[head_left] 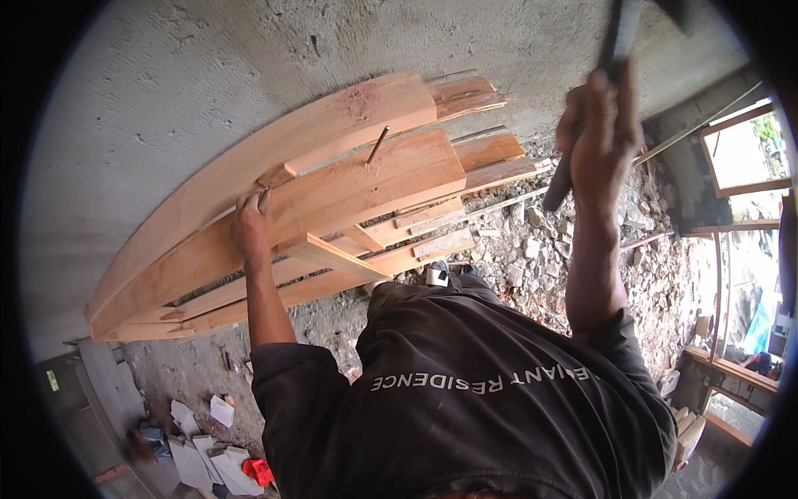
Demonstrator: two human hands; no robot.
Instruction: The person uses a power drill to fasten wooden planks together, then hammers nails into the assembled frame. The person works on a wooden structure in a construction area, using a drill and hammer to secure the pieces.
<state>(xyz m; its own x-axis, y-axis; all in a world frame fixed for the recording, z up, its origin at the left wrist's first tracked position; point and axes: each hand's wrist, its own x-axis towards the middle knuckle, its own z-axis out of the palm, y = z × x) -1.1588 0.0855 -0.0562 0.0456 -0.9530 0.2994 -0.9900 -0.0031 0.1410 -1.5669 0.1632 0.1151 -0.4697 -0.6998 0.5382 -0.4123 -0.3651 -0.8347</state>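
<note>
My right hand (600, 137) is raised at the upper right, wrapped round a hammer (619, 37). The hammer's head is blurred and partly cut off by the rim of the view. My left hand (252, 223) is closed at the edge of a long wooden beam (366, 179), fingers pinched beside a small wood block (277, 175). What the left fingers hold, if anything, I cannot make out. A thin metal rod (378, 145) stands tilted out of the beam's top face. Another thick beam (332, 116) lies along the wall side, close to the first.
Narrower boards (332, 274) and a slanting brace (345, 254) form a frame on my near side. Broken stone (532, 254) covers the ground to the right. A rough concrete wall (191, 108) rises behind. Pale tile pieces (195, 461) lie lower left; a window opening (752, 150) is at far right.
</note>
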